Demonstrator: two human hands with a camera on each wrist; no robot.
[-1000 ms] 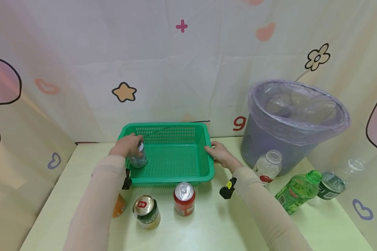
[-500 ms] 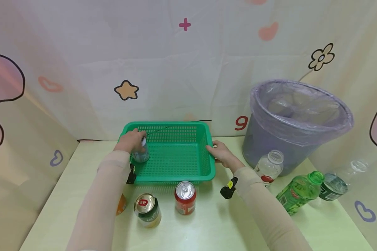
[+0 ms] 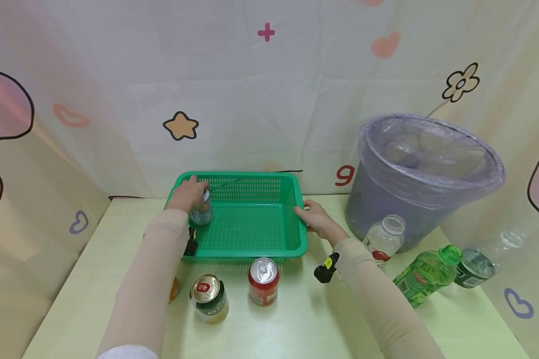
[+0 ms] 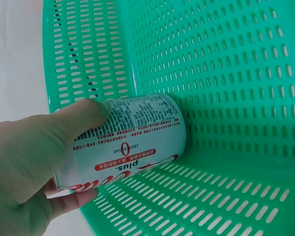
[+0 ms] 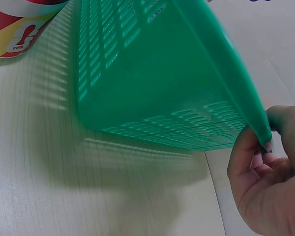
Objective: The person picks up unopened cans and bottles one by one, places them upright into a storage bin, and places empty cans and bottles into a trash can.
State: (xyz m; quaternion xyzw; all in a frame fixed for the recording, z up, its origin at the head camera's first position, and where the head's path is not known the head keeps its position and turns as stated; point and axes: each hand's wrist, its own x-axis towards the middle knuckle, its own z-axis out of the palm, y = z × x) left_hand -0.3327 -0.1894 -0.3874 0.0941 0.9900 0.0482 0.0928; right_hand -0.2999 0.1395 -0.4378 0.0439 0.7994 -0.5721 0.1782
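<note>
While the left hand (image 3: 188,194) grips a white can (image 4: 130,140) inside the left end of the green basket (image 3: 251,229), the right hand (image 3: 316,218) pinches the basket's right rim (image 5: 227,64). Releasing the can while it leans could topple it; tugging the rim could knock the red can (image 3: 263,285) just in front.

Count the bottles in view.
3: a red-labelled clear bottle beside the purple bin, partly behind the right sleeve; a green bottle to its right; a dark-labelled clear bottle farthest right. The bin or sleeve could hide more.
</note>
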